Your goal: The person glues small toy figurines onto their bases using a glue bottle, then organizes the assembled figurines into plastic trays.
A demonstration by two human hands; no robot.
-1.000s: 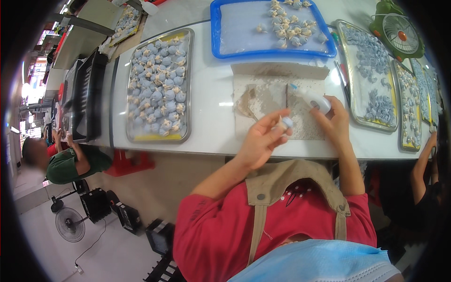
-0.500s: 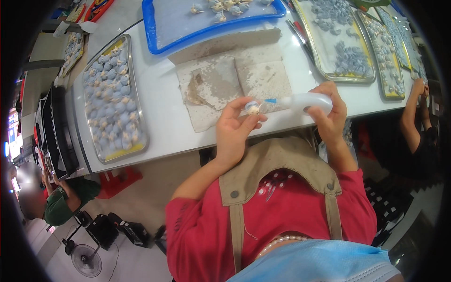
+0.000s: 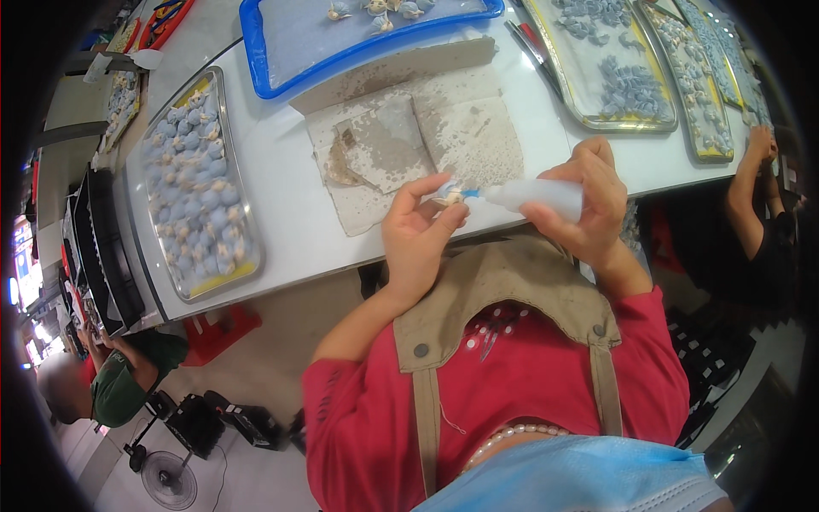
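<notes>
The gap between the bottle and the piece had just closed. Half a second earlier the blue nozzle tip (image 3: 471,194) pointed at the small blue-and-cream piece (image 3: 450,194) from a little way off; at this moment it reached the piece and seemed to touch it, though whether anything was coming out was too small to tell. That suggested the work in hand had passed from lining up to applying, with steadiness at the contact mattering most. The left hand (image 3: 415,242) pinched the piece between thumb and fingertips, holding it up near the front edge of the table (image 3: 286,183), about over the near edge of a stained cardboard sheet (image 3: 478,128). The right hand (image 3: 597,209) had its fingers wrapped around a white squeeze bottle (image 3: 553,198), lying nearly level with its nozzle toward the left hand; the thumb had come farther forward along its near side. A metal tray (image 3: 240,171) crowded with similar pieces lay to the left, and a blue tray (image 3: 253,51) with a few more lay beyond the sheet.
</notes>
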